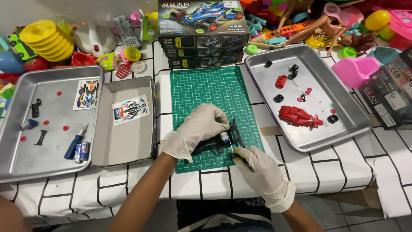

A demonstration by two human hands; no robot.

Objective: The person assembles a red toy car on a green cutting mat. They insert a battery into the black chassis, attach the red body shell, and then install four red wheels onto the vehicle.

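Both hands (201, 129) curl around black chassis (223, 141).

— What did the person wear on the hands?

— Thin, cream-white disposable gloves. The left hand (201, 129), just below the centre of the frame, had one wrinkled across the back, its cuff ending at the wrist.

— And the other?

— The right hand (259, 169), lower and to the right, wore the same kind; its cuff bunched up in a rolled ring at the wrist.

— Any sleeves?

— None showed; both forearms were bare from the cuffs to the bottom edge.
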